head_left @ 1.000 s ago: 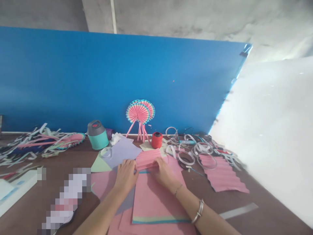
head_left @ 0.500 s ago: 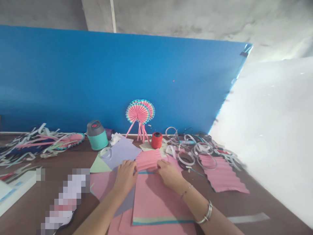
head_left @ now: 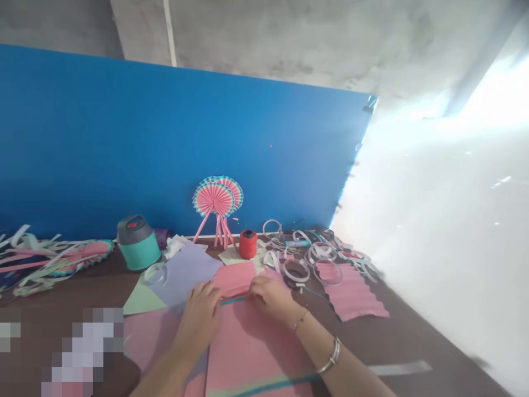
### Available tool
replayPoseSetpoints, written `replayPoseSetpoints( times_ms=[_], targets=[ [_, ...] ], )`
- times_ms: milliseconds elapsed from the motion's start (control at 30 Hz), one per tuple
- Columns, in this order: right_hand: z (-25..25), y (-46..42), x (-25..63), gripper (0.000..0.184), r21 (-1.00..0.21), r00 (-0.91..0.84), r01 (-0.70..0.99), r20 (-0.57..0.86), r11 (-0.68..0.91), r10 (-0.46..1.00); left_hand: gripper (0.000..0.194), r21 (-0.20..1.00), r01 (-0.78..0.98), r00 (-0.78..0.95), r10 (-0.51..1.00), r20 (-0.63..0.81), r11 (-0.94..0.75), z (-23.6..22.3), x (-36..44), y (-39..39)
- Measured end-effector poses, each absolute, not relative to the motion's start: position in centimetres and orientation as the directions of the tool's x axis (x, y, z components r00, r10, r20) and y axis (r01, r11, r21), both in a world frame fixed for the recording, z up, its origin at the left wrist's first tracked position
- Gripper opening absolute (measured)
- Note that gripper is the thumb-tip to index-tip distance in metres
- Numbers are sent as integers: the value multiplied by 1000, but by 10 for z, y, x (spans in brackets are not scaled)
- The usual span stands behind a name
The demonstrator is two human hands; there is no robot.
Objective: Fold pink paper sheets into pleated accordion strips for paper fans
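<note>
Pink creased paper point(head_left: 235, 275) lies on the bench point(head_left: 397, 336), its near edge under the curled fingers of my left hand point(head_left: 200, 311) and right hand point(head_left: 270, 295); their grip I cannot tell. Creasing looks partly done; the striped sheet point(head_left: 252, 342) is flat.

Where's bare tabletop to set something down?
Bare tabletop shows at right, between the wavy pink sheet and pale strip; and at left, between the teal container and the pixelated area. Crowded: along the blue panel, and mid-table, where overlapping papers lie under the left hand and right hand.
</note>
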State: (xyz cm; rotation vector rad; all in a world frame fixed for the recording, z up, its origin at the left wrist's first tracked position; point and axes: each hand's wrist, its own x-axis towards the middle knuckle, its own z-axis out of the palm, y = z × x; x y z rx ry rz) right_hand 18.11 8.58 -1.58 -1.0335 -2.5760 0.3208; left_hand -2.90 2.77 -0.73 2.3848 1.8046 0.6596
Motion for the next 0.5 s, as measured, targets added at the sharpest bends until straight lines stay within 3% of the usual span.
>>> replayPoseSetpoints(
  times_ms=[133, 333, 500],
  targets=[
    [-23, 84, 176, 36, -395, -681, 606, 192, 690, 707, 33, 360, 747, 471, 827, 307, -559, -9, -14, 15],
    [-13, 84, 181, 41, -395, -531, 696, 280, 600, 800, 23, 372, 697, 572, 788, 228, -614, -14, -6, 4],
    [4, 96, 214, 30, -254, -67, 956, 298, 146, 952, 23, 380, 685, 582, 780, 229, -622, -8, -4, 2]
  ],
)
